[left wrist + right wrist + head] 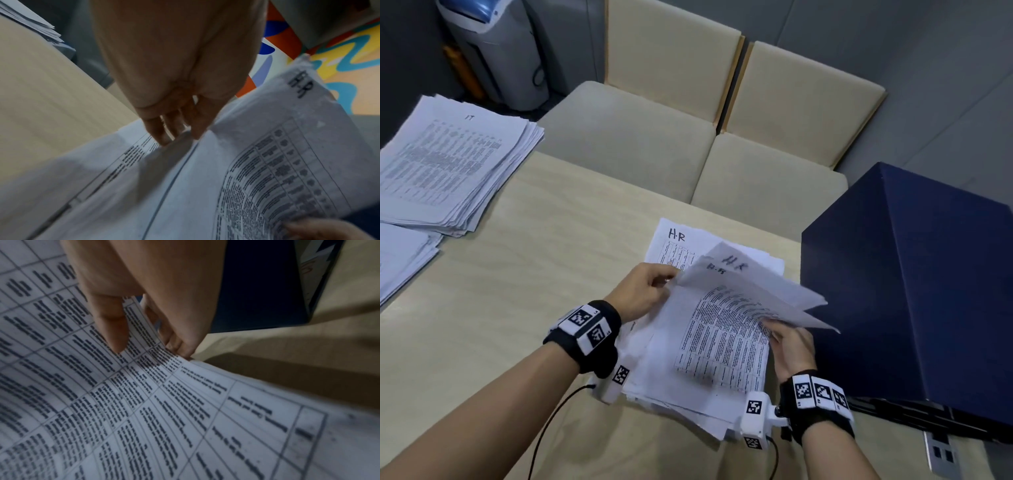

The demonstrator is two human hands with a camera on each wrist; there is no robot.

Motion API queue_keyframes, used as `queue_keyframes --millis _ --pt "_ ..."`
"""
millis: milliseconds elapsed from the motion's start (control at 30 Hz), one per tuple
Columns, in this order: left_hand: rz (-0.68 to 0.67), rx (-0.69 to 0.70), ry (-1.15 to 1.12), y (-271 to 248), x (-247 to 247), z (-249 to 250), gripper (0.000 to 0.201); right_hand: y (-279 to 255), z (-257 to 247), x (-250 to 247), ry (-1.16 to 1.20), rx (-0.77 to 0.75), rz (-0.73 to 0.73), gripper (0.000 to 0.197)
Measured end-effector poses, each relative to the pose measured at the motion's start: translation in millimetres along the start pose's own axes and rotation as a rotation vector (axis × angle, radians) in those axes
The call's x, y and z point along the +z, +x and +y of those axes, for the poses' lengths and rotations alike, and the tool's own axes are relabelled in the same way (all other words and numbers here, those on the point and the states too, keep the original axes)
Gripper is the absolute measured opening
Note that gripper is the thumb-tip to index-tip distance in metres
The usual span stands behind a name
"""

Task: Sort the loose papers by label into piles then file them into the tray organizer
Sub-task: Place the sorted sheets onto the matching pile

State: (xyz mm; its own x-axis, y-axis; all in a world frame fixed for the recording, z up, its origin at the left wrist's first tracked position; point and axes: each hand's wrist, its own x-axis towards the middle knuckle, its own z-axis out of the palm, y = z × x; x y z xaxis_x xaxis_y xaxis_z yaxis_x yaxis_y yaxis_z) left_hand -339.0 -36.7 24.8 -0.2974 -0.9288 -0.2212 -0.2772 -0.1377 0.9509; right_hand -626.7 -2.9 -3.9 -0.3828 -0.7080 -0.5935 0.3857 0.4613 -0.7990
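Left hand (645, 291) and right hand (792, 346) each pinch opposite edges of lifted H.R sheets (753, 291) above the pile (688, 373) on the table (517, 274).

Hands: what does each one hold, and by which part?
Both hold lifted H.R sheets: left hand pinches the left edge, right hand the right edge.

My lifted sheets (753, 291) cover most of the HR pile (688, 246) beneath, and their printed tables are too blurred to read. My right hand (792, 346) hides its fingertips under the paper edge. A second pile (404, 253) at my left is cut off by the frame. The dark blue box (914, 284) hides the bench (524, 274) behind it.
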Motion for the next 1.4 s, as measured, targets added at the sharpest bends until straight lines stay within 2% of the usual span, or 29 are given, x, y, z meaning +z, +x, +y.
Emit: queue_keyframes --millis 33,100,167,233,267,333,433,567,667,733,767,800,867,900,933,1000,1100,1200,1267,1333,1400 --pt "0.042 -0.053 0.080 2.6 1.8 -4.2 0.051 -0.3 -0.6 0.2 -0.017 -0.006 0.012 0.025" --pt "0.285 -0.205 0.375 9.6 2.1 -16.0 0.047 -0.7 0.1 1.8 -0.025 -0.014 0.046 0.022" --pt "0.463 -0.391 0.523 12.6 -0.4 -29.3 0.042 0.1 2.6 3.2 -0.012 -0.038 0.066 0.023" --pt "0.484 -0.467 0.544 13.9 -1.9 -33.8 0.027 -0.1 3.8 4.7 -0.012 -0.048 0.072 0.025" --pt "0.486 -0.445 0.551 14.4 -1.9 -34.5 0.027 -0.5 3.6 5.1 -0.017 -0.049 0.069 0.025" --pt "0.480 -0.381 0.604 15.8 -3.4 -34.0 0.040 -1.9 2.6 4.9 -0.030 -0.057 0.062 0.023" --pt "0.382 -0.312 0.639 16.9 -8.4 -29.1 0.050 -3.9 1.9 5.0 -0.026 -0.070 0.056 0.024" --pt "0.352 -0.182 0.527 14.8 -12.2 -22.4 0.041 -3.3 0.9 10.9 -0.013 -0.066 0.080 0.024" --pt "0.399 -0.106 0.401 9.9 -10.2 -19.1 0.015 -5.8 -2.0 14.7 0.011 -0.061 0.084 0.024" --pt "0.482 0.033 0.435 4.5 -6.8 -16.7 0.029 -6.7 -2.7 15.2 0.012 -0.054 0.075 0.025" --pt "0.481 0.083 0.409 3.7 -6.1 -14.6 0.034 -7.2 -3.1 15.5 0.015 -0.053 0.068 0.025" --pt "0.411 0.095 0.354 2.9 -4.8 -10.2 0.035 -7.1 -3.0 15.7 0.021 -0.052 0.061 0.025" --pt "0.183 0.034 0.253 1.3 -1.0 -2.0 0.025 -5.2 -2.7 14.3 0.041 -0.052 0.048 0.026" --pt "0.097 0.011 0.239 1.2 0.8 0.8 0.016 -3.6 -2.6 12.7 0.049 -0.053 0.042 0.027" --pt "0.064 0.016 0.234 1.0 2.2 2.4 0.019 -2.7 -2.9 11.5 0.057 -0.050 0.031 0.027" --pt "0.100 -0.004 0.164 3.1 3.6 2.0 0.039 0.8 -1.3 7.5 0.078 -0.034 0.006 0.027" --pt "0.252 -0.104 -0.059 8.2 2.2 -4.3 0.035 3.2 -1.2 1.1 0.039 0.017 0.017 0.025" --pt "0.294 -0.129 -0.193 9.7 1.6 -3.8 0.040 2.8 0.0 -2.7 0.008 0.053 0.019 0.023" --pt "0.309 -0.141 -0.186 9.5 2.5 -0.1 0.031 0.2 2.2 -1.8 0.007 0.039 0.023 0.029" --pt "0.355 -0.166 -0.155 12.5 2.0 -4.0 0.045 1.2 4.2 -1.9 0.024 0.000 0.045 0.047" --pt "0.386 -0.152 -0.117 16.2 -2.5 -14.4 0.051 -1.2 1.4 -1.1 0.030 -0.002 0.059 0.050"
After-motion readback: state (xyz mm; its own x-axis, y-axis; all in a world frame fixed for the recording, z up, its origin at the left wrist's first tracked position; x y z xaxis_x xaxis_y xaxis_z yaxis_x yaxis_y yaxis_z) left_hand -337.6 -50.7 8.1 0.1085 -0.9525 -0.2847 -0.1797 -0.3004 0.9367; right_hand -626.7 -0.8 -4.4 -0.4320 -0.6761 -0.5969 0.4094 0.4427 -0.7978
